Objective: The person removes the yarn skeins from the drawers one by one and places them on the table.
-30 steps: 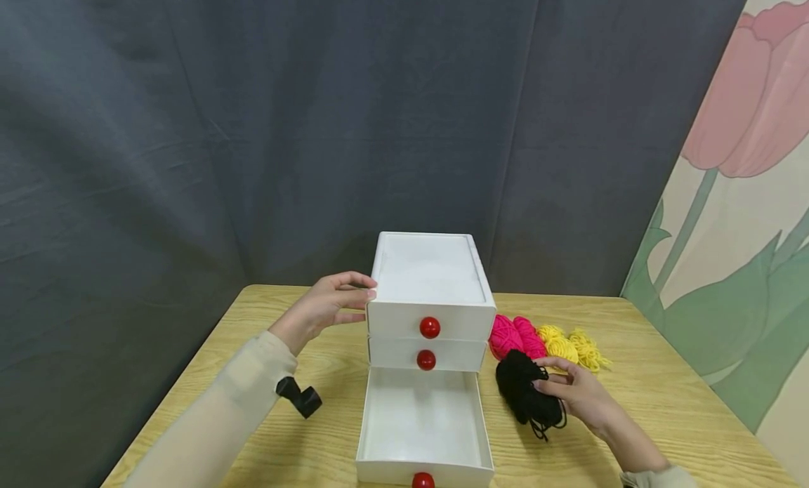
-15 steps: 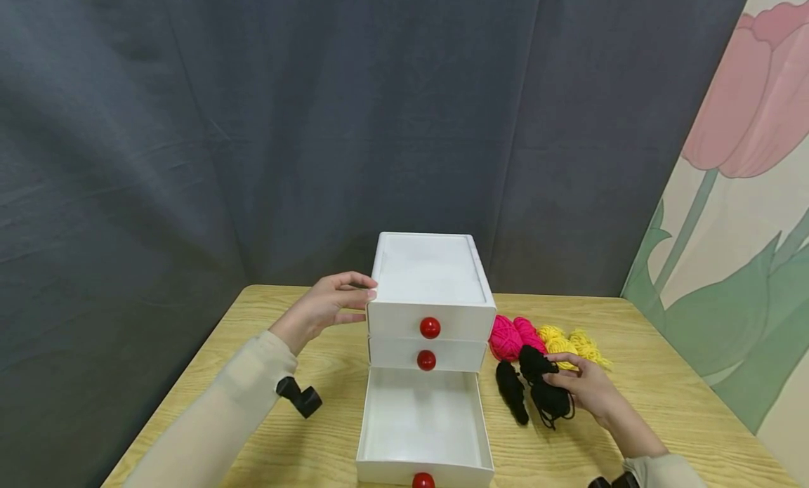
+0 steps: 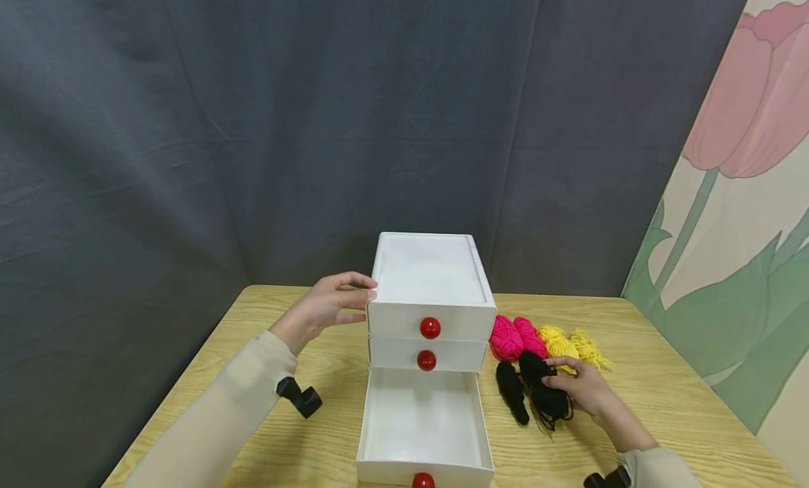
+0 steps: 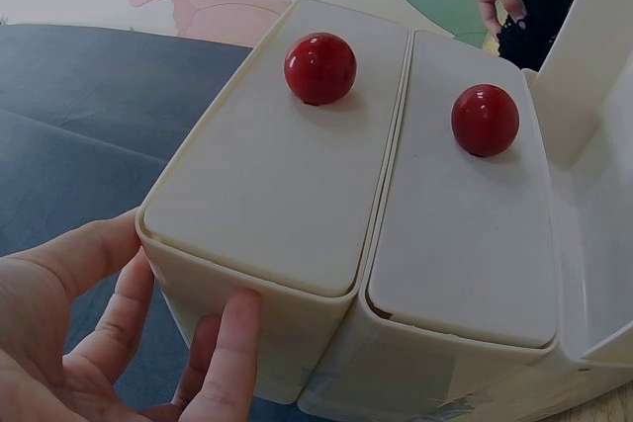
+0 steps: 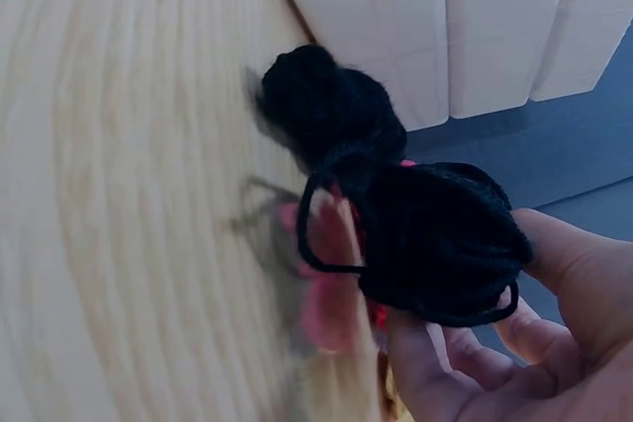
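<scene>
A white drawer cabinet [image 3: 395,323] with red knobs stands on the wooden table. Its bottom drawer [image 3: 388,470] is pulled out, and bare inside. With fairly straight fingers, my left hand [image 3: 324,305] touches the cabinet's upper left side; the left wrist view shows fingertips [image 4: 237,318] against its wall. To the right of the drawer, my right hand [image 3: 586,393] pinches a black yarn skein [image 3: 548,401] between thumb and fingers, loose strands hanging from it. Another black yarn skein [image 3: 511,392] lies on the table between that one and the drawer.
Behind the black yarn, pink yarn balls [image 3: 515,337] and yellow yarn [image 3: 559,346] lie beside the cabinet's right side. A dark curtain [image 3: 316,123] hangs behind the table [image 3: 670,404]. A wall painted with a tulip [image 3: 727,95] rises at the right.
One second ago the black yarn was a single lump in my right hand. The hand has moved slightly right with one skein, leaving the other on the table. My left hand has not moved.
</scene>
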Demonstrator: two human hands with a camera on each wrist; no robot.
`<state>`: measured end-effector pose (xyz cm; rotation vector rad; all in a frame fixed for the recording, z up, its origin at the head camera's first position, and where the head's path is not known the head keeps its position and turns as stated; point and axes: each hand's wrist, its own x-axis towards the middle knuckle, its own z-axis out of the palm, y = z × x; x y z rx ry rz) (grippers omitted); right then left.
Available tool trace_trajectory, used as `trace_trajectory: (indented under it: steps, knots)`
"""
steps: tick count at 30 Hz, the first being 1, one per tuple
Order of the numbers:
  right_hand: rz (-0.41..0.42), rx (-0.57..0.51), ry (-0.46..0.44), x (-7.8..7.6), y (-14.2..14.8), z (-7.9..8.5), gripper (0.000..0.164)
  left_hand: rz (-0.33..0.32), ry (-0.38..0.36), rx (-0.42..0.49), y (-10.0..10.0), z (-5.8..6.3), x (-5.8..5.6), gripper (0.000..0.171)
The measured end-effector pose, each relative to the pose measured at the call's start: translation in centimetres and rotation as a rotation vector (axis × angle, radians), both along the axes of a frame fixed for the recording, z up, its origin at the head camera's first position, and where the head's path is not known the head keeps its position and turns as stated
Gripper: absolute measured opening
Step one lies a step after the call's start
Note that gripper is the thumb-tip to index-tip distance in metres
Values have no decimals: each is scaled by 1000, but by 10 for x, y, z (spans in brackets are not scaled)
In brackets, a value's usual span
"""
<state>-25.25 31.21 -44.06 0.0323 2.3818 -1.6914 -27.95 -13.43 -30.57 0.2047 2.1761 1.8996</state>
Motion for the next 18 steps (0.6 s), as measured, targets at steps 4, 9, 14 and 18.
trace_trajectory:
  steps: [4,9,14,18]
  knots:
    - [-9,0,-18,-2,0,-4,51,1,0,2,0,-1,0,27]
    - [-8,-2,-26,-3,-1,-8,50,2,-2,3,0,-1,0,27]
    - [-3,18,-17,-5,-2,-12,50,1,-2,9,0,-1,-1,26]
    - [3,41,8,-7,-3,-16,50,-2,1,7,-1,-2,-1,26]
